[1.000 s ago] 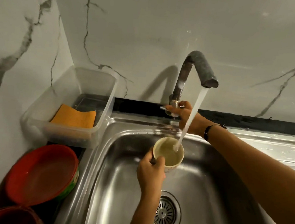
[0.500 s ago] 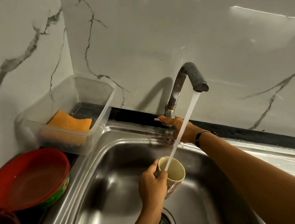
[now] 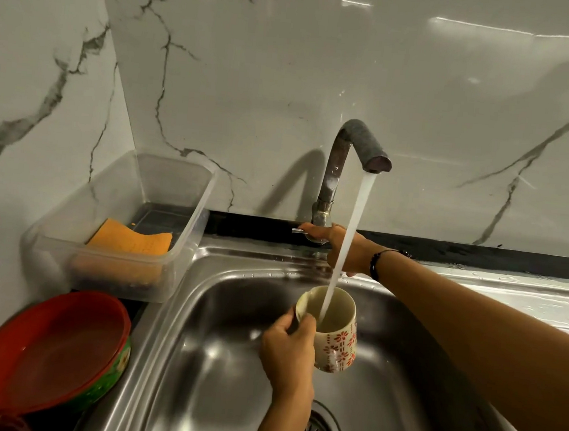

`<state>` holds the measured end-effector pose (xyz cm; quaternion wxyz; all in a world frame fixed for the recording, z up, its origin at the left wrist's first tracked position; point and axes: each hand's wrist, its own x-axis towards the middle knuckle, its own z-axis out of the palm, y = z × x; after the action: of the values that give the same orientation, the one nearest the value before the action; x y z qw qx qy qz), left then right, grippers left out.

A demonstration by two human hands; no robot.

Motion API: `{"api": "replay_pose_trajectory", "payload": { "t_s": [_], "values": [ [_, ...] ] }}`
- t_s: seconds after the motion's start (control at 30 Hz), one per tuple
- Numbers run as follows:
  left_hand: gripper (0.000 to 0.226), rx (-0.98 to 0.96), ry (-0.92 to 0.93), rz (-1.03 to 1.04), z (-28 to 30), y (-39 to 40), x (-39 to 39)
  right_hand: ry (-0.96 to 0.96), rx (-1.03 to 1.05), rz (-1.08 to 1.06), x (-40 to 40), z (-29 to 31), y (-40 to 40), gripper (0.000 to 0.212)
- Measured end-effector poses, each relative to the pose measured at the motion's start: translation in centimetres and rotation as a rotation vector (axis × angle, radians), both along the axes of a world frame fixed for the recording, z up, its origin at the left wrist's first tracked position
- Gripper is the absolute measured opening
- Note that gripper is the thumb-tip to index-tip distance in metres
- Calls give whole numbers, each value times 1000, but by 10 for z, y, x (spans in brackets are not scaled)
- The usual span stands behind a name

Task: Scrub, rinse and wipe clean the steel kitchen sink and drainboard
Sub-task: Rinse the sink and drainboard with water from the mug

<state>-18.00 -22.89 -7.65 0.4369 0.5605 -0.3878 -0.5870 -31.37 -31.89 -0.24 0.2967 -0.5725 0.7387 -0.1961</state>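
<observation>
lower left i see red bowls [image 3: 51, 353] stacked; above, a clear tub [image 3: 185, 237] holds an orange sponge [image 3: 131, 238]. centre, my left hand [image 3: 290, 350] grips a mug [image 3: 333, 329] catching water over the sink [image 3: 215, 364]. right hand [image 3: 340, 246] touches the tap [image 3: 335, 171] lever, fingers straight.

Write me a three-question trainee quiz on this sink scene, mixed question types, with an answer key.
1. True or false: water from the tap runs into the mug.
2. Which hand holds the mug? A) the left hand B) the right hand
3. Fill in: the orange sponge lies inside the clear plastic ____.

Key: 1 true. 2 A; the right hand is at the tap's base lever. 3 tub.
</observation>
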Motion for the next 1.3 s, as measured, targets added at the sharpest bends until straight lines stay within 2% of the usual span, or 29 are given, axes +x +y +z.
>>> {"api": "replay_pose_trajectory", "payload": {
  "t_s": [0.23,0.43,0.5,0.73,0.93,1.3],
  "values": [
    [37,-117,-101,-11,-3,-4,-3,-47,9,-36,2,-3,0,50],
    [34,-131,-93,-8,-3,-7,-1,-86,-10,-29,4,-6,1,49],
    [33,-131,-87,-4,-3,-6,-1,-158,-7,-74,4,-7,0,49],
    [33,-153,-55,-38,-4,-2,-4,-148,5,-106,7,-9,0,47],
    [36,-150,-75,-55,-6,-2,-7,-311,45,-246,4,-12,-6,60],
    [35,-130,-62,-27,-10,-5,-8,-86,18,-72,4,-9,-1,44]
  ]
}}
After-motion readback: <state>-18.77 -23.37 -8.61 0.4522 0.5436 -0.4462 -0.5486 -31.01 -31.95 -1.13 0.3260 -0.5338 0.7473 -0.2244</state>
